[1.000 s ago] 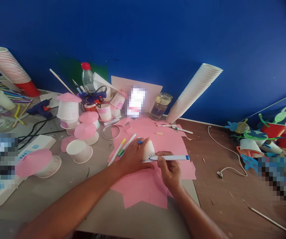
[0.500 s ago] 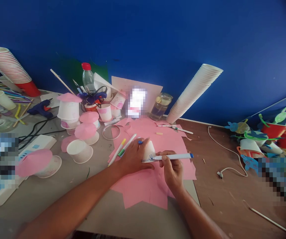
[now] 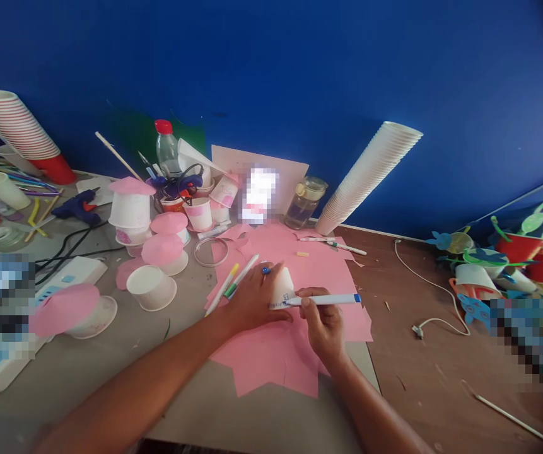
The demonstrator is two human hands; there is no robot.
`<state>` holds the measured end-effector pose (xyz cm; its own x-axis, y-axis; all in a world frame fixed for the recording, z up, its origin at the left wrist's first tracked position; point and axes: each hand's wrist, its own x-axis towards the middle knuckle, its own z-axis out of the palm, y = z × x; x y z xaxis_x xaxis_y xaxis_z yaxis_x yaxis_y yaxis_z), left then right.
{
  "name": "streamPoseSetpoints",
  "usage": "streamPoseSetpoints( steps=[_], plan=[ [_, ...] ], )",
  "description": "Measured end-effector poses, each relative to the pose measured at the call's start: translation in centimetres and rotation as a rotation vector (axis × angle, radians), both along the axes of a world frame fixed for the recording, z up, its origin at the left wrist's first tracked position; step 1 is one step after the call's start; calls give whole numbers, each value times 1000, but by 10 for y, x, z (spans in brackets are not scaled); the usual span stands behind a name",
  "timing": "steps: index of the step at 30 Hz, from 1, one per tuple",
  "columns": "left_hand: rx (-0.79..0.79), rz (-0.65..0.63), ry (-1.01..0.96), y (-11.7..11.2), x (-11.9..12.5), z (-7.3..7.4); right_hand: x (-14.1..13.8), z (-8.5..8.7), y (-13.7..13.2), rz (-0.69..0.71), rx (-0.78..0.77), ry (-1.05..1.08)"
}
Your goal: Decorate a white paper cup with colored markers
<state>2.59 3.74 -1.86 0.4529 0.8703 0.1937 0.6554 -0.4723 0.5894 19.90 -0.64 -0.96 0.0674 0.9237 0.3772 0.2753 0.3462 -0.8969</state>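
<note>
My left hand (image 3: 254,300) holds a small white paper cup (image 3: 281,289) down on its side, on a cut sheet of pink paper (image 3: 271,359). A blue ring shows on one finger. My right hand (image 3: 324,321) grips a white marker with a blue end (image 3: 323,300), and its tip rests against the cup's printed lower edge. Two more markers (image 3: 231,287) lie just left of my left hand. The hands nearly meet at the cup, which hides little of the sheet.
Pink-topped paper cups (image 3: 130,202) and a glue gun (image 3: 77,208) stand left of the sheet. Behind it are a bottle (image 3: 167,150) and a glass jar (image 3: 306,203). Tall cup stacks (image 3: 370,176) lean against the blue wall. Coloured paper-cup crafts (image 3: 517,258) sit at right.
The marker has swung slightly, its blue end now lower and further left than half a second ago. My left hand and the cup stay in place.
</note>
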Motion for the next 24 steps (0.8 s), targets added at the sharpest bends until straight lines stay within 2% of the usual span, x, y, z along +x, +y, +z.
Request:
streamPoseSetpoints(
  steps=[17, 24],
  plan=[
    [12, -7, -9, 1, 0, -2, 0, 0, 0, -13, 0, -34],
    [3, -4, -25, 0, 0, 1, -2, 5, 1, -26, -33, 118]
  ],
)
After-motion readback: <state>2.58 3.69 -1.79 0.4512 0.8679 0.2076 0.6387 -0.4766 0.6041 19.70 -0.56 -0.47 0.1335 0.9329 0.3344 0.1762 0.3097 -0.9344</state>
